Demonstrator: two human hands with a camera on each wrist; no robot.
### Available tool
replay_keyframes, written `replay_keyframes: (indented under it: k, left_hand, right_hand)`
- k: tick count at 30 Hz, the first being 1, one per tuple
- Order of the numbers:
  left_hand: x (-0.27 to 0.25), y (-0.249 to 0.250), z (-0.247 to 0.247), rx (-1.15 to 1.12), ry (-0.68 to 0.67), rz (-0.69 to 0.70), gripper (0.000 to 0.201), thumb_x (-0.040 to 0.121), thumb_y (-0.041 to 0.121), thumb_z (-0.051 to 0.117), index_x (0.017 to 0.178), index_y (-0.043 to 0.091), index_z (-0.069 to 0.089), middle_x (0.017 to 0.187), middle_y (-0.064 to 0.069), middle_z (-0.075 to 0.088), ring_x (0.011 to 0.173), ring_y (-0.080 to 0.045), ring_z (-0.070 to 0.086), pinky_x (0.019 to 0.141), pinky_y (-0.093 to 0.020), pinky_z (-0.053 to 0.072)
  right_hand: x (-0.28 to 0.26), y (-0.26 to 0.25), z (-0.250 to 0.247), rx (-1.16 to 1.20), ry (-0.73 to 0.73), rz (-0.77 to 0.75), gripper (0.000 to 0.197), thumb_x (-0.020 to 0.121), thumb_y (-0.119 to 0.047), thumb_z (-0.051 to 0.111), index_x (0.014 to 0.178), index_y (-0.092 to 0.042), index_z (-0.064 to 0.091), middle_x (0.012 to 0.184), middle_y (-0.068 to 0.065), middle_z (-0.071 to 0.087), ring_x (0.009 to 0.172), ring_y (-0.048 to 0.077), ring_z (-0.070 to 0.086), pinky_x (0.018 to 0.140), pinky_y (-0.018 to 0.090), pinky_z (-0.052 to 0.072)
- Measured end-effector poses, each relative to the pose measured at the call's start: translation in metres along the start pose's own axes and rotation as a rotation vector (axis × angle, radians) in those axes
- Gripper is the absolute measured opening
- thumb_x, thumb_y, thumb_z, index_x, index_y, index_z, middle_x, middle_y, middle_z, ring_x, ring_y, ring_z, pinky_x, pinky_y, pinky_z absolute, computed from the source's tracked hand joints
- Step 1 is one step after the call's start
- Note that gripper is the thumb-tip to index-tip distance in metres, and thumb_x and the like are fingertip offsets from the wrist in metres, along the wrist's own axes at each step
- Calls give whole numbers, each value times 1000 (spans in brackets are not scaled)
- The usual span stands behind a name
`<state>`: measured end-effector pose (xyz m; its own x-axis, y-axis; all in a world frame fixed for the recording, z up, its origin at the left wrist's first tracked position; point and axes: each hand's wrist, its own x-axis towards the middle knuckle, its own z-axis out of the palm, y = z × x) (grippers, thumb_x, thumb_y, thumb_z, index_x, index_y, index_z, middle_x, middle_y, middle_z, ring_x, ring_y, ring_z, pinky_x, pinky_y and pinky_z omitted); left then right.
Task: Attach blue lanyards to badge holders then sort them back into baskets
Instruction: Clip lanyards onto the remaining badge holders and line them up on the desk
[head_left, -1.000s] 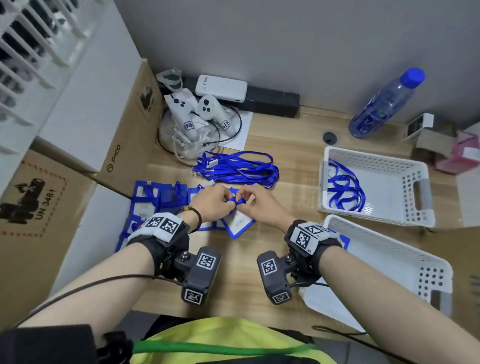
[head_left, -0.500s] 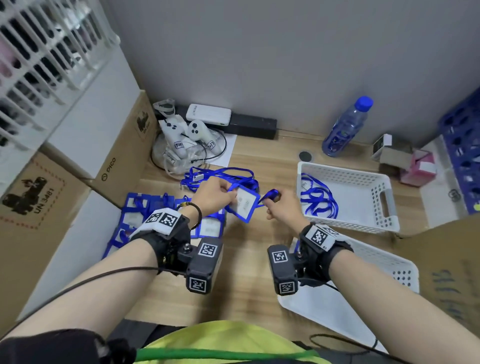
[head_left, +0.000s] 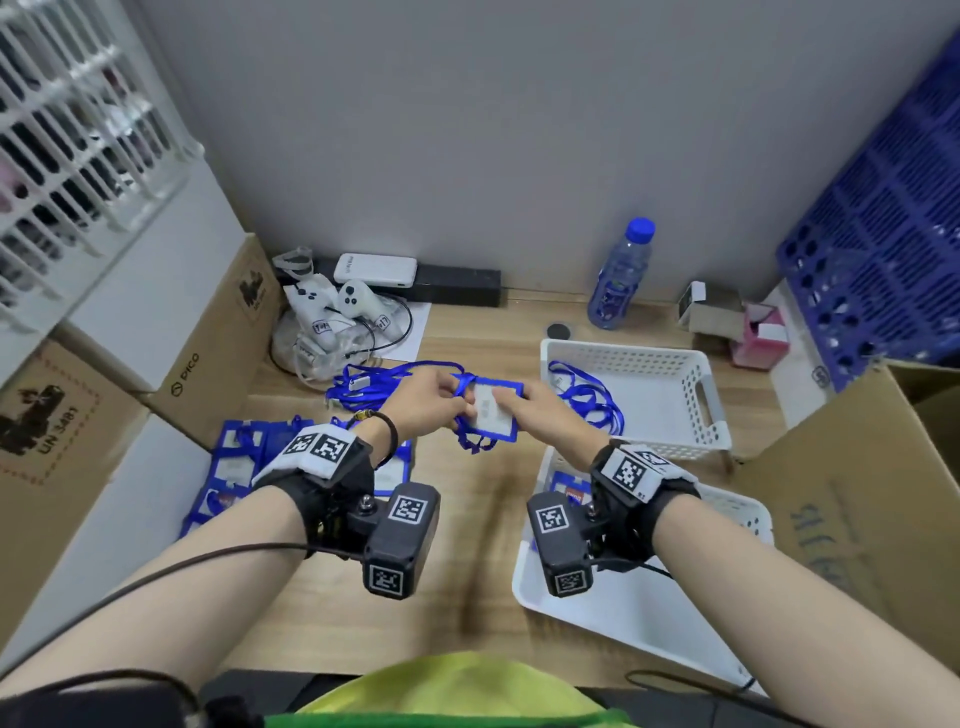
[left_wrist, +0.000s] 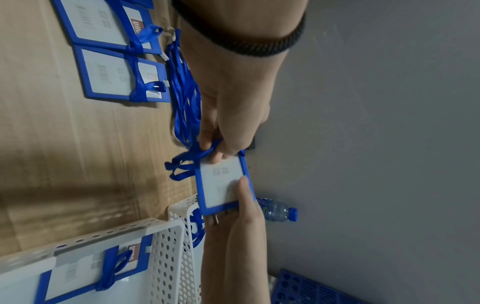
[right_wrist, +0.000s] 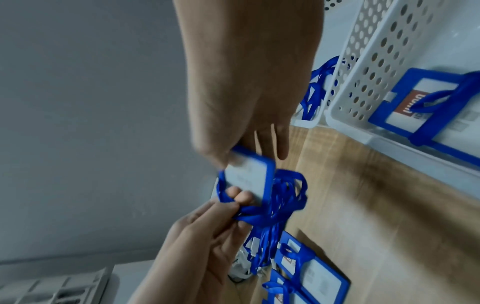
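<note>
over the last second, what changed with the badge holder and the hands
The blue-framed badge holder went from low over the badge pile up and rightward, toward the white perforated baskets. The right hand, which had drawn the blue lanyard out sideways, let it go and now pinches the holder's far end; the left hand still grips the lanyard end. Piles and baskets stayed put.
</note>
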<state>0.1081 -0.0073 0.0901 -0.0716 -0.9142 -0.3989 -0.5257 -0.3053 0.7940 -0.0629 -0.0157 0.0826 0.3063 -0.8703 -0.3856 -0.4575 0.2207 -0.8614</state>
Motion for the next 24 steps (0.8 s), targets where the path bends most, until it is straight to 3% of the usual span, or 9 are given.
replay_keyframes:
  k: [2, 4, 6, 9, 12, 14, 16, 20, 24]
  left_hand:
    - [-5, 5, 2, 1, -101, 15, 15, 90, -1, 48, 92, 0, 63, 83, -9, 72, 72, -15, 67, 58, -18, 51]
    - [-9, 6, 2, 64, -132, 40, 21, 95, 3, 44, 93, -4, 64, 89, -14, 74, 76, -20, 69, 62, -25, 55]
    - [-14, 7, 0, 147, -156, 56, 26, 98, 10, 44, 88, 2, 65, 86, -11, 75, 76, -21, 70, 66, -31, 58]
    - [-21, 11, -6, 238, -131, 90, 29, 99, 12, 40, 87, 6, 66, 74, -2, 72, 61, -13, 64, 52, -16, 48]
    - [-21, 4, -18, 362, -58, 117, 30, 95, 12, 41, 84, -3, 63, 67, 8, 68, 58, -9, 60, 53, -16, 46]
    - [-23, -6, -24, 414, -33, 112, 28, 95, 14, 41, 85, -5, 59, 72, 3, 70, 66, -8, 63, 66, -29, 54]
    - [-24, -15, -28, 446, 26, 106, 26, 96, 20, 43, 88, 7, 64, 73, 1, 71, 76, -14, 67, 75, -38, 56]
    - [-30, -28, -36, 399, 175, 89, 18, 95, 26, 52, 96, 28, 70, 86, 8, 73, 72, -16, 65, 67, -31, 49]
    - [-34, -34, -40, 272, 87, 97, 27, 95, 14, 50, 110, 30, 66, 105, 5, 71, 93, -15, 66, 83, -37, 53]
  right_hand:
    - [0, 6, -3, -34, 98, -1, 29, 98, -25, 46, 107, -2, 62, 91, 9, 64, 81, 21, 60, 71, 34, 46]
    - [-2, 12, -5, -33, 135, -12, 22, 95, -25, 51, 110, -11, 59, 98, 8, 66, 87, 22, 65, 73, 37, 52]
    - [-6, 13, -6, -30, 143, -15, 18, 93, -20, 54, 110, -15, 57, 94, 3, 63, 81, 19, 65, 61, 34, 56]
    - [-11, 14, -5, -92, 73, -49, 12, 91, -14, 51, 101, -17, 58, 81, 0, 58, 65, 15, 59, 45, 25, 47]
    - [-15, 15, 0, -148, -37, -88, 10, 92, -13, 51, 99, -18, 56, 86, 3, 59, 70, 17, 58, 48, 27, 47]
    - [-17, 14, 6, -140, -100, -103, 9, 92, -13, 52, 99, -17, 56, 91, 6, 59, 75, 19, 58, 54, 29, 47]
    - [-20, 9, 10, -132, -159, -152, 9, 93, -13, 54, 100, -16, 57, 95, 6, 60, 82, 19, 58, 59, 27, 46]
    - [-20, -7, 8, 24, -224, -179, 7, 95, -15, 55, 101, -17, 57, 97, 3, 61, 80, 11, 60, 60, 19, 46]
    - [-13, -20, 4, 200, -100, -203, 7, 96, -19, 54, 102, -20, 56, 99, 4, 64, 82, 13, 64, 59, 23, 50]
